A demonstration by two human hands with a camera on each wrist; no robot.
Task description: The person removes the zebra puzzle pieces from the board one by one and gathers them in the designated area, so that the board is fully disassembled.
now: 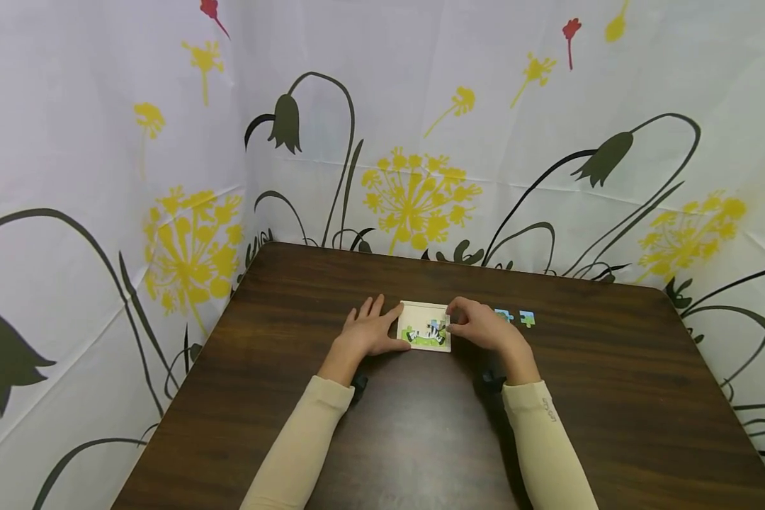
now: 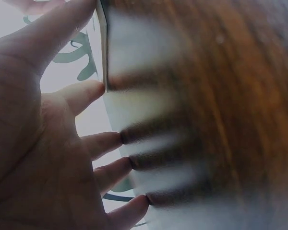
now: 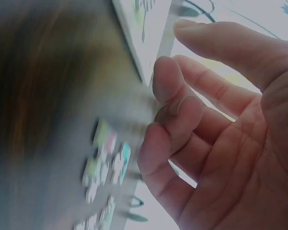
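Puzzle board (image 1: pixel 423 312) sits at head-view centre on the brown table (image 1: pixel 408 453). Left hand (image 1: pixel 370 334): fingers spread, thumb and index at its left edge. Right hand (image 1: pixel 484 329) by its right edge: released, fingers loosely bent, thumb apart. Loose pieces (image 1: pixel 527 319) right of centre (blurry in right wrist view).

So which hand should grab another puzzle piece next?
Probably the right hand: the loose puzzle pieces lie beside it, on its side of the puzzle tray. The left hand touches the tray's opposite edge, so it's farther away.
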